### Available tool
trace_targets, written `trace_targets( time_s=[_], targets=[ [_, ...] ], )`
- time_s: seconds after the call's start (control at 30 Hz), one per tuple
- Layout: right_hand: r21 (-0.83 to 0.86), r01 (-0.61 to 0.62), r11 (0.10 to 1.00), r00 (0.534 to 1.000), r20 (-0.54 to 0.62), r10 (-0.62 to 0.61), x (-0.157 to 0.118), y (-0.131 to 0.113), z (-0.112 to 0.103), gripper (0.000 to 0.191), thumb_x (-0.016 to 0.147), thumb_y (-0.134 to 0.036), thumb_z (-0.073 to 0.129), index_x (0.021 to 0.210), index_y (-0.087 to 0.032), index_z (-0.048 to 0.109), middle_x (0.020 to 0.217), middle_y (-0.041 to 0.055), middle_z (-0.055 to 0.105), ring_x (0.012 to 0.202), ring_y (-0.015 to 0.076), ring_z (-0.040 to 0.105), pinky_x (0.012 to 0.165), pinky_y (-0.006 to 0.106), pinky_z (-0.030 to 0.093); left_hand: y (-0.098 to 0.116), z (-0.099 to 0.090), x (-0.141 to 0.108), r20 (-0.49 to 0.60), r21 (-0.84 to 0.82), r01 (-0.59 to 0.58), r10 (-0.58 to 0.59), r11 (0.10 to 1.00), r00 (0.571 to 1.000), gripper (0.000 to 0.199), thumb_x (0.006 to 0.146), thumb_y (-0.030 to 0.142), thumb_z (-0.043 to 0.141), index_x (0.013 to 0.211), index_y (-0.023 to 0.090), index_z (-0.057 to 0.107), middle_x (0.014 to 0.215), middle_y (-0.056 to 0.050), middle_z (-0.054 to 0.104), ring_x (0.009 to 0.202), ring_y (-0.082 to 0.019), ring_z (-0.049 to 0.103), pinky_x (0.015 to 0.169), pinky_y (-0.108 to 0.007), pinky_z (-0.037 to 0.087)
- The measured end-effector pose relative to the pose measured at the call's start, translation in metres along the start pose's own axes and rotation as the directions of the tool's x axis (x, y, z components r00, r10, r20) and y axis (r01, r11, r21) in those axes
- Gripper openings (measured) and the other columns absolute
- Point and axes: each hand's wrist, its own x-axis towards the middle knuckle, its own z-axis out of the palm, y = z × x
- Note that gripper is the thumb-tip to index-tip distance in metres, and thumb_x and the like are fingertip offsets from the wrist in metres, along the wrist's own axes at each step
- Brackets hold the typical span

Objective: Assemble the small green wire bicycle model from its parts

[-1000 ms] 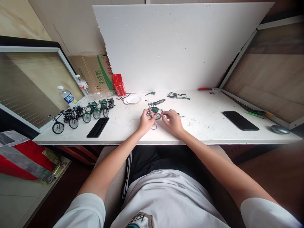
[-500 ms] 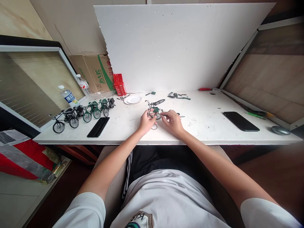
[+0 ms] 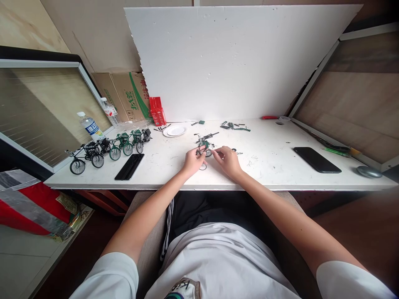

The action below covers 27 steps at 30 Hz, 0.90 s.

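A miniature bicycle (image 3: 204, 142) with a green part in its middle is held tilted just above the table's front half. My left hand (image 3: 192, 161) is closed around its near left side, fingers wrapped among the thin black parts. At the rim of the bicycle's small wheel (image 3: 208, 153), the thumb and fingertips of my right hand (image 3: 230, 162) pinch together. Whatever tiny part may sit between those fingertips is too small to make out. Below the left fingers a thin black ring (image 3: 203, 167) lies on the white table (image 3: 168, 170).
Several finished miniature bicycles (image 3: 114, 153) stand at left, near a black phone (image 3: 129, 167) and bottles (image 3: 90, 126). Loose green and black parts (image 3: 235, 126) lie behind my hands, beside white plates (image 3: 174, 131). Another phone (image 3: 317, 160) lies right. A white board (image 3: 243, 62) closes the back.
The miniature bicycle has turned in my left hand, so its far wheel now shows nearly edge-on and its handlebar sits differently. Both hands stay almost in place.
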Motion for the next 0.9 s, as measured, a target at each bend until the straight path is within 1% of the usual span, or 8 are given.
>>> trace_targets(
  time_s=[0.1, 0.17, 0.2, 0.33, 0.47, 0.63, 0.83, 0.9],
  targets=[
    [-0.03, -0.054, 0.998, 0.998, 0.012, 0.054, 0.001, 0.0, -0.001, 0.06, 0.11, -0.069, 0.048, 0.083, -0.022, 0.074, 0.079, 0.0109, 0.071, 0.074, 0.0253, 0.064, 0.069, 0.039, 0.044, -0.002, 0.0, 0.0, 0.027, 0.041, -0.026, 0.025, 0.999, 0.999, 0.037, 0.101, 0.03, 0.07, 0.132, 0.011, 0.075, 0.137, -0.02, 0.077, 0.063, -0.013, 0.077, 0.061, -0.023, 0.056],
    [-0.025, -0.064, 0.998, 0.998, 0.024, 0.065, 0.001, 0.0, -0.001, 0.065, 0.11, -0.071, 0.043, 0.082, -0.022, 0.074, 0.081, 0.0115, 0.073, 0.074, 0.0247, 0.064, 0.07, 0.039, 0.044, -0.001, 0.001, 0.0, 0.032, 0.058, -0.032, 0.03, 0.998, 0.999, 0.035, 0.102, 0.032, 0.069, 0.128, 0.011, 0.076, 0.128, -0.019, 0.081, 0.063, -0.014, 0.077, 0.06, -0.023, 0.055],
    [-0.021, -0.065, 0.998, 0.997, 0.028, 0.066, 0.001, -0.001, -0.001, 0.066, 0.11, -0.072, 0.042, 0.082, -0.022, 0.074, 0.083, 0.0117, 0.074, 0.074, 0.0247, 0.064, 0.071, 0.039, 0.044, 0.0, 0.001, -0.001, 0.032, 0.057, -0.026, 0.024, 0.998, 0.999, 0.035, 0.102, 0.033, 0.069, 0.128, 0.011, 0.076, 0.127, -0.019, 0.081, 0.063, -0.014, 0.077, 0.058, -0.022, 0.054],
    [-0.012, -0.061, 0.998, 0.998, 0.018, 0.061, 0.001, -0.002, -0.002, 0.067, 0.109, -0.075, 0.04, 0.085, -0.023, 0.074, 0.083, 0.0115, 0.073, 0.078, 0.0257, 0.064, 0.072, 0.039, 0.044, 0.006, 0.002, -0.002, 0.016, 0.02, 0.027, -0.027, 0.999, 0.999, 0.043, 0.103, 0.037, 0.07, 0.136, 0.01, 0.073, 0.142, -0.023, 0.074, 0.065, -0.013, 0.077, 0.054, -0.022, 0.053],
    [-0.008, -0.037, 0.999, 0.999, -0.006, 0.037, 0.0, -0.003, -0.001, 0.066, 0.109, -0.076, 0.04, 0.085, -0.023, 0.072, 0.08, 0.0103, 0.071, 0.078, 0.0257, 0.062, 0.071, 0.04, 0.043, 0.011, 0.002, -0.003, 0.001, -0.006, 0.044, -0.044, 0.999, 0.999, 0.043, 0.102, 0.036, 0.071, 0.136, 0.009, 0.072, 0.148, -0.025, 0.07, 0.064, -0.012, 0.077, 0.052, -0.02, 0.052],
    [-0.002, -0.01, 1.0, 1.0, -0.021, 0.01, 0.0, -0.003, -0.002, 0.063, 0.11, -0.073, 0.042, 0.085, -0.023, 0.071, 0.078, 0.0094, 0.068, 0.078, 0.0257, 0.061, 0.071, 0.04, 0.043, 0.01, 0.003, -0.002, 0.006, -0.029, 0.048, -0.048, 0.998, 0.999, 0.041, 0.102, 0.033, 0.071, 0.135, 0.008, 0.073, 0.147, -0.025, 0.07, 0.063, -0.012, 0.077, 0.051, -0.02, 0.051],
    [0.009, -0.014, 1.0, 1.0, -0.019, 0.014, 0.001, -0.006, -0.002, 0.059, 0.11, -0.07, 0.045, 0.082, -0.024, 0.069, 0.08, 0.0098, 0.07, 0.078, 0.0259, 0.062, 0.072, 0.041, 0.045, 0.008, 0.003, 0.0, -0.011, -0.058, 0.069, -0.07, 0.996, 0.997, 0.042, 0.099, 0.035, 0.075, 0.131, 0.008, 0.075, 0.148, -0.025, 0.07, 0.062, -0.01, 0.075, 0.052, -0.021, 0.049],
    [0.01, -0.016, 1.0, 1.0, -0.016, 0.017, 0.001, -0.007, -0.002, 0.058, 0.11, -0.069, 0.045, 0.082, -0.024, 0.068, 0.079, 0.0096, 0.07, 0.078, 0.026, 0.063, 0.072, 0.041, 0.045, 0.008, 0.002, 0.002, -0.028, -0.074, 0.092, -0.094, 0.993, 0.995, 0.04, 0.097, 0.033, 0.076, 0.129, 0.009, 0.077, 0.141, -0.023, 0.074, 0.059, -0.01, 0.074, 0.052, -0.021, 0.047]
  ],
)
